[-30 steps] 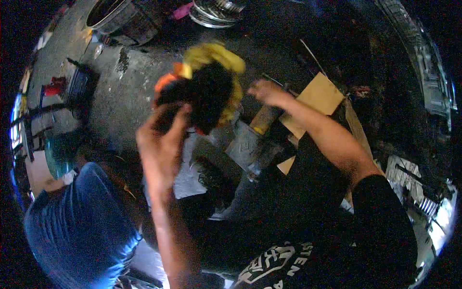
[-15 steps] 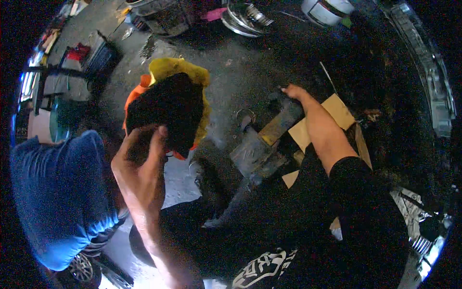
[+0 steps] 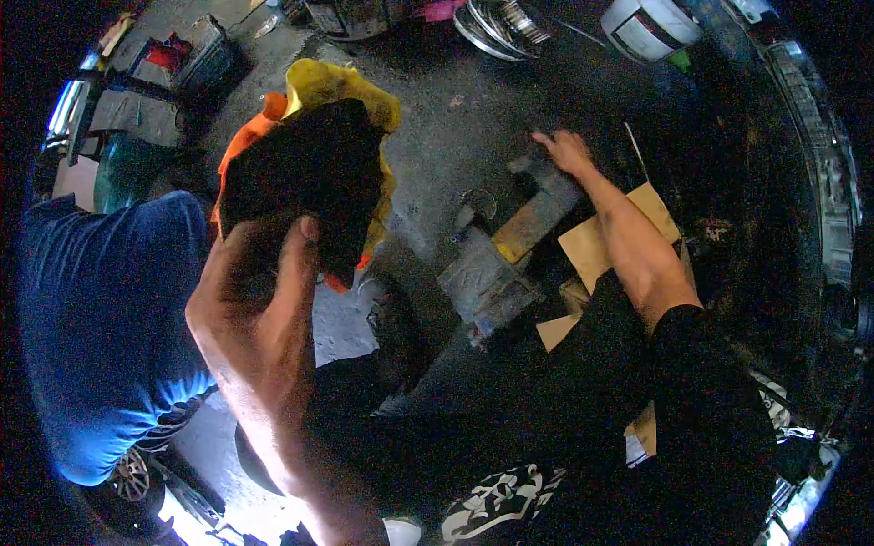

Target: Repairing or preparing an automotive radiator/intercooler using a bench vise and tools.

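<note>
My left hand (image 3: pixel 259 282) is closed on a dark, flat piece (image 3: pixel 309 173), its thumb pressed on the near face. Yellow cloth (image 3: pixel 341 82) and orange cloth (image 3: pixel 244 150) stick out around the piece's far edges; how they join it is hidden. My right hand (image 3: pixel 569 153) is at the far end of a grey metal block that looks like a vise (image 3: pixel 487 278), with a worn yellow band. Its fingers look partly spread, and I see nothing in them.
Cardboard (image 3: pixel 655 214) lies beside the vise-like block, under my right forearm. Close on my left is another person in a blue shirt (image 3: pixel 118 318). Farther off stand a white bucket (image 3: pixel 646 32), shiny metal rings (image 3: pixel 501 32) and a dark crate (image 3: pixel 205 59).
My left hand has tilted and shifted slightly left with the dark piece and cloth. My right hand has lifted a little away from the vise-like block's end. The view has shifted.
</note>
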{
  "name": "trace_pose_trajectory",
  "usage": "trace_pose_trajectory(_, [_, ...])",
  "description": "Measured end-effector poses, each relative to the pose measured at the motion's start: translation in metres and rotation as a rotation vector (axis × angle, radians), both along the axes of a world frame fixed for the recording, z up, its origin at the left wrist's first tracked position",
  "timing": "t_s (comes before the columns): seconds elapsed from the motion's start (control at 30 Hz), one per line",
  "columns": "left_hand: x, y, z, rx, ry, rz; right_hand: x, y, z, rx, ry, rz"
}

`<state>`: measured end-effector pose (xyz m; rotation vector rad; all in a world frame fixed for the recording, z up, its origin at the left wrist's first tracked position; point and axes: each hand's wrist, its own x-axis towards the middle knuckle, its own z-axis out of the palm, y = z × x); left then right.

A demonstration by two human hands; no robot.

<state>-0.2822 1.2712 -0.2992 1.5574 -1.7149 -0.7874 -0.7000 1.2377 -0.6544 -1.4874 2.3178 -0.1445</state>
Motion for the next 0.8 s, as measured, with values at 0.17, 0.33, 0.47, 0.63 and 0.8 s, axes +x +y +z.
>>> trace_pose_trajectory(0.17, [0.001, 0.000, -0.018, -0.009, -0.027, -0.047, 0.055, -0.031, 0.053, 0.024, -0.015, 0.144])
trace_pose_trajectory(0.33, [0.009, 0.011, -0.011, -0.072, -0.043, -0.002, 0.084, -0.043, 0.055, -0.065, -0.099, 0.283])
trace_pose_trajectory(0.47, [0.014, 0.018, -0.004, -0.003, -0.078, 0.068, 0.113, -0.063, 0.049, -0.114, -0.101, 0.355])
trace_pose_trajectory(0.63, [0.015, 0.018, -0.019, -0.056, -0.050, 0.037, 0.103, -0.076, 0.013, -0.231, -0.057, 0.302])
trace_pose_trajectory(0.8, [0.025, 0.018, -0.023, -0.081, -0.106, 0.068, 0.084, -0.083, 0.029, -0.082, -0.242, 0.211])
